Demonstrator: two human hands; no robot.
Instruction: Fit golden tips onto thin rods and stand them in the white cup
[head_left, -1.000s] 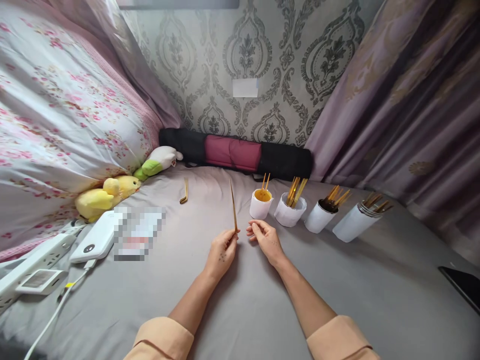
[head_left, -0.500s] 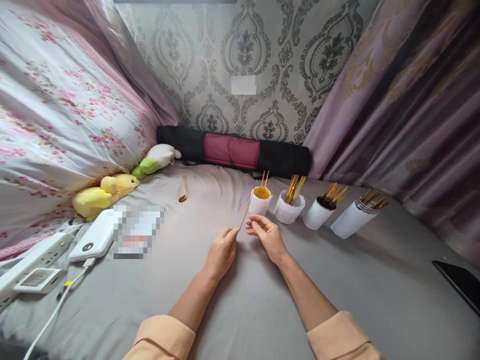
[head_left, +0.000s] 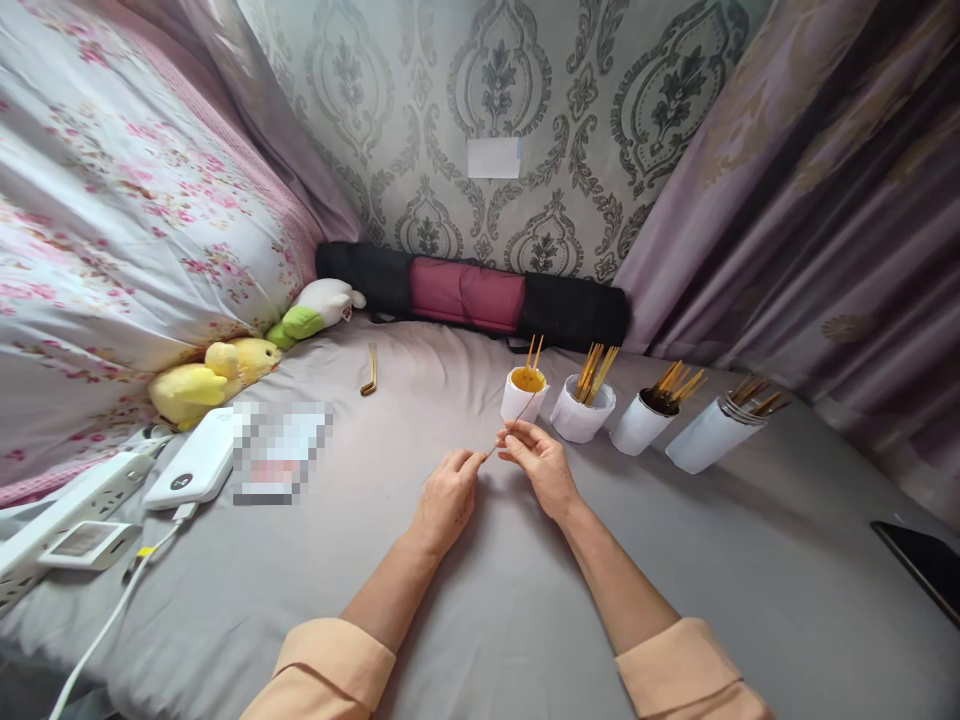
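While the left hand (head_left: 448, 498) pinches it, the stick (head_left: 492, 451) slants forward-right to the right hand (head_left: 546, 470), whose grip is unclear.

Can't see near end of thin stick (head_left: 491, 452), hidden in left fingers (head_left: 465, 468); can't confirm pinch by right fingers (head_left: 523, 441). Can't see bottoms of amber sticks (head_left: 595, 370) in white cups (head_left: 583, 422). Can't identify pixelated rectangle (head_left: 281, 455). Partial only: phone (head_left: 919, 567) at right edge, power strip (head_left: 90, 497) at left.

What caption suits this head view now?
Left hand holding a thin stick, right hand alongside it, near four white cups of sticks.
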